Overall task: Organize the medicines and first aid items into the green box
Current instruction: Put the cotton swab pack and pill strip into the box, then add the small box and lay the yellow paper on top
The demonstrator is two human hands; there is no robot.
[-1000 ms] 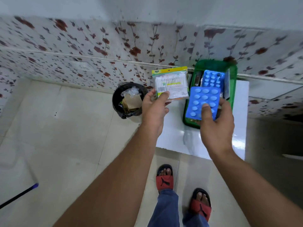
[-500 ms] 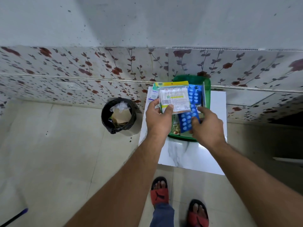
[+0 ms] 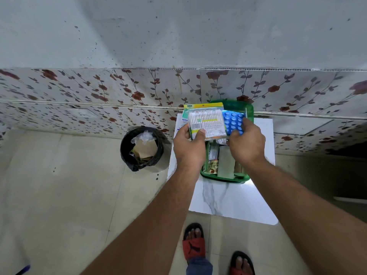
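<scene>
We observe the left hand [image 3: 189, 147] gripping a cotton swab packet [image 3: 205, 122] by its lower left corner, held above the far half of the green box [image 3: 224, 178]. The right hand [image 3: 246, 144] pinches a blue blister pack [image 3: 234, 122] just beside the packet, over the same box. The box sits on a white marble-patterned table [image 3: 228, 201] against the wall; a black bin [image 3: 142, 148] stands to its left.

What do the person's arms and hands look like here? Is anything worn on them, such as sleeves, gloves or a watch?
Both forearms are bare all the way to the bottom edge of the picture; no sleeves show. The left hand and the right hand wear no gloves. No watch, bracelet or ring is visible on the sides that face the camera. Fine hair shows on the forearms.
</scene>
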